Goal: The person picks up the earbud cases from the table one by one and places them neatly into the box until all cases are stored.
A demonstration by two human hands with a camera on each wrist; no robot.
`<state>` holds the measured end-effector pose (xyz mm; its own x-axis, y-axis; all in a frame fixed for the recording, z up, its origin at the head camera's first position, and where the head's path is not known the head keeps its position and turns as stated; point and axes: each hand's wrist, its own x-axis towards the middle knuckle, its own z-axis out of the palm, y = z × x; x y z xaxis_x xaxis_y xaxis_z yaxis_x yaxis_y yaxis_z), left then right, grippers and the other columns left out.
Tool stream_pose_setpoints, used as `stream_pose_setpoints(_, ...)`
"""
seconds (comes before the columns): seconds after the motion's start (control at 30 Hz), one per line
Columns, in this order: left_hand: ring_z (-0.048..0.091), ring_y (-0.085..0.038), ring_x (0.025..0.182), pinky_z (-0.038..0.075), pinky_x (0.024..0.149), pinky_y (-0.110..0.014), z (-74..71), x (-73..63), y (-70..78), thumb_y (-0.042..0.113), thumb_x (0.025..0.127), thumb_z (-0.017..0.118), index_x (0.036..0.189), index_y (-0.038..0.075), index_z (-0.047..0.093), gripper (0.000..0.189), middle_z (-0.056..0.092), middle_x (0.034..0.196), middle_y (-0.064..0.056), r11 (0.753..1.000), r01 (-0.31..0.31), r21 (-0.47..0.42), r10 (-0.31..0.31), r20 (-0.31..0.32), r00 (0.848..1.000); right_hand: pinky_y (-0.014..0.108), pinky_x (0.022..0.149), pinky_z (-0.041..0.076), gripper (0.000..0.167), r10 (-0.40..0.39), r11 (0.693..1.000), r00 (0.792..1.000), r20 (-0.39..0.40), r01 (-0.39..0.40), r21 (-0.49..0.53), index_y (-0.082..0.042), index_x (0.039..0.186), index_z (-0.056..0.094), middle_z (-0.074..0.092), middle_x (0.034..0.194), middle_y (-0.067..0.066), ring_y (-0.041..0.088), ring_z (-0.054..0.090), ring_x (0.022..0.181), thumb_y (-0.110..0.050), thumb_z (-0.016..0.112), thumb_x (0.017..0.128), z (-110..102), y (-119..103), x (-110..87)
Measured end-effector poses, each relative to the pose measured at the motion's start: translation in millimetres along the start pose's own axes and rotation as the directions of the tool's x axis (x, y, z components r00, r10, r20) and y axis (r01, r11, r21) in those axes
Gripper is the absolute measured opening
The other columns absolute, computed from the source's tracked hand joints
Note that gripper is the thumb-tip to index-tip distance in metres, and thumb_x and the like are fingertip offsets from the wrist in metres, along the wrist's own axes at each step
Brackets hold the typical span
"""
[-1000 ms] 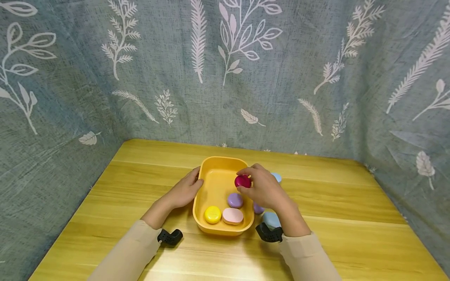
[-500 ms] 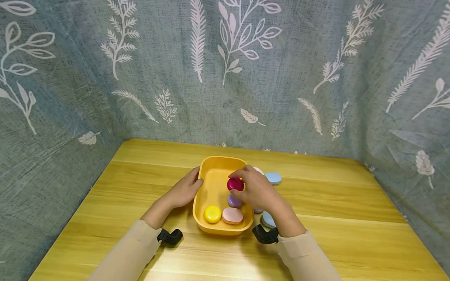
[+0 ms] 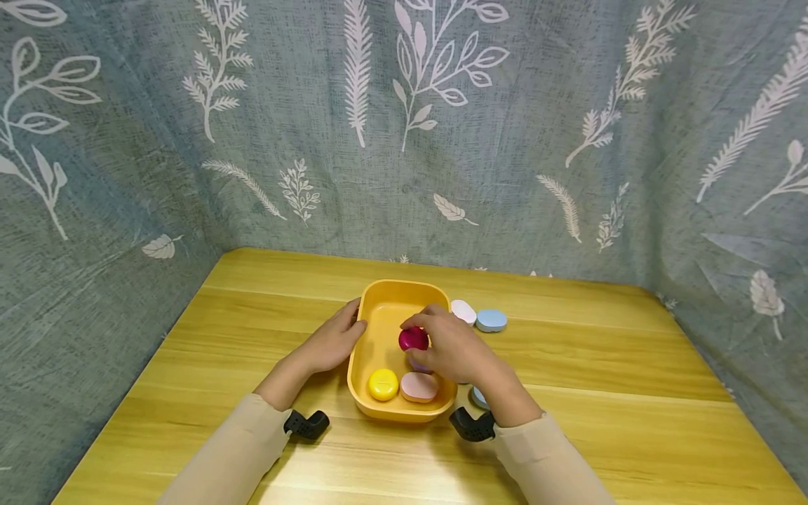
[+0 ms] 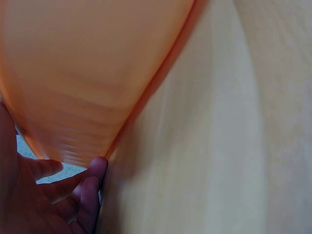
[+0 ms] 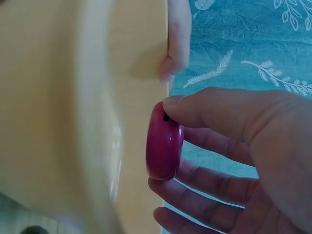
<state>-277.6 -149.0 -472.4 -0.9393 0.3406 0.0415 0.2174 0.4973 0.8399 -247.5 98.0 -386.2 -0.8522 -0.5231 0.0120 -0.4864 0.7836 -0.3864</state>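
Note:
In the head view, my right hand [image 3: 451, 345] pinches a glossy, round magenta case [image 3: 413, 341] between thumb and fingers, inside the outline of the yellow-orange tub [image 3: 381, 319]. The right wrist view shows the magenta case [image 5: 162, 148] edge-on, with a small dark spot near the thumb tip. My left hand [image 3: 331, 341] grips the tub's left side, thumb over the rim and fingers along the outer wall. In the tub lie a yellow round case [image 3: 383, 385], a pale pink oval case [image 3: 419, 387] and a purple case [image 3: 418, 364], the last mostly hidden by my right hand.
To the right of the tub, a white case [image 3: 463, 311] and a light blue oval case [image 3: 492, 321] lie on the wooden table [image 3: 606, 393]. Another blue case [image 3: 480, 398] is partly covered by my right wrist. A leaf-patterned curtain [image 3: 303, 105] surrounds the table.
My right hand has carried the magenta case left and slightly nearer, from the tub's right rim to over the purple case. The white case has come into view. My left hand has stayed put.

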Motion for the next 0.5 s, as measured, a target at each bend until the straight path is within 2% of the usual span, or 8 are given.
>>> stream_pose_setpoints(0.3,0.041,-0.03,0.15,0.034,0.123,-0.052,-0.7,-0.4,1.7,0.03,0.112,0.037,0.166,0.013,0.023,0.058,0.039,0.163,-0.014,1.0,-0.006,0.003,0.006,-0.001,1.0,0.039,0.093,0.057,0.039,-0.05,0.999,0.999,0.019,0.051,-0.006,-0.01,0.126,0.072,0.065,0.121,0.008,0.022,0.063,0.103,-0.021,0.081,0.09,12,0,6.2)
stream_pose_setpoints(0.5,0.043,-0.03,0.148,0.036,0.122,-0.052,-1.1,-0.2,1.7,0.031,0.112,0.037,0.165,0.014,0.024,0.057,0.042,0.161,-0.013,1.0,0.004,0.003,-0.004,-0.007,1.0,0.038,0.092,0.056,0.037,-0.079,0.997,0.997,0.027,0.079,-0.008,-0.01,0.125,0.073,0.066,0.119,0.007,0.021,0.062,0.101,-0.019,0.081,0.091,17,0,8.5)
